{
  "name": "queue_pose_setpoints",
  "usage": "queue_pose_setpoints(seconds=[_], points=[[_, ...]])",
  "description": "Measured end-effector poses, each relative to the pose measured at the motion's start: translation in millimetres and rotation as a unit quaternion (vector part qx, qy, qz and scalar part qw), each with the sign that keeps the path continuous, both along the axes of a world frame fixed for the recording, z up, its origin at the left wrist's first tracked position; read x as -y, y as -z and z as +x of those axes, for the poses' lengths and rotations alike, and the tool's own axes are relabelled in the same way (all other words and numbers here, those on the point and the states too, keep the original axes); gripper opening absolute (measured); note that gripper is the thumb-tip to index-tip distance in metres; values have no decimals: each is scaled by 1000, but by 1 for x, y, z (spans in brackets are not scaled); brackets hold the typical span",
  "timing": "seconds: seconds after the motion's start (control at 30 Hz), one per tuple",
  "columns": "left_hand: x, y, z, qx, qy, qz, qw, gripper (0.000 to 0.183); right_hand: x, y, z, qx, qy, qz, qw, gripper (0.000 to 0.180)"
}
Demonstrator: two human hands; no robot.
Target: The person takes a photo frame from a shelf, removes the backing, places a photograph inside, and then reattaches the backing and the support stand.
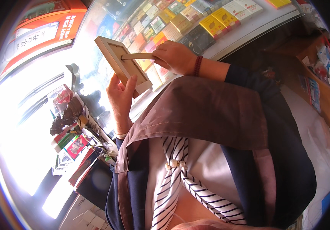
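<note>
A small wooden picture frame (109, 59) is held tilted above the display counter, its recessed back towards me. My left hand (121, 93) grips its lower corner, with the thumb on the near side. A flat, pale strip (139, 56), apparently the frame's stand leg, sticks out from the middle of the back. The fingers of my right hand (178, 56) pinch the strip's outer end. The front of the frame is hidden from this view.
Rows of what look like cigarette packs (182, 23) lie in the glass-topped counter (247, 36). To the left are stacked goods, a pine-cone-like dark ornament (67, 115) and a large orange carton (75, 17). At right, a wooden cabinet (323, 86) holds small items.
</note>
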State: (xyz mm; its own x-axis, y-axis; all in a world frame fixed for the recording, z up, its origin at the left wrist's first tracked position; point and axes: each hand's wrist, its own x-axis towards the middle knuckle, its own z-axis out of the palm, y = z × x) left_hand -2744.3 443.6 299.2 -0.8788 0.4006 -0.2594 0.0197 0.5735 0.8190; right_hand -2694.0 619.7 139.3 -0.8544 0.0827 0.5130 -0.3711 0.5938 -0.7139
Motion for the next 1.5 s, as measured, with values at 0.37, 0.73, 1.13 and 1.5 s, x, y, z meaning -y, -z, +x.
queue_pose_setpoints(seconds=[0.37,0.73,1.13,1.5], points=[[-16,8,7,24,4,34,999,62,-11,5,6,10,-23,-27,999,28],[-12,-2,16,45,0,21,999,72,-5,2,6,2,-26,-31,999,32],[-6,7,22,70,-23,36,997,76,-11,11,5,12,-28,-63,998,42],[38,22,8,164,-57,2,985,101,-15,-4,13,42,-34,-58,997,46]])
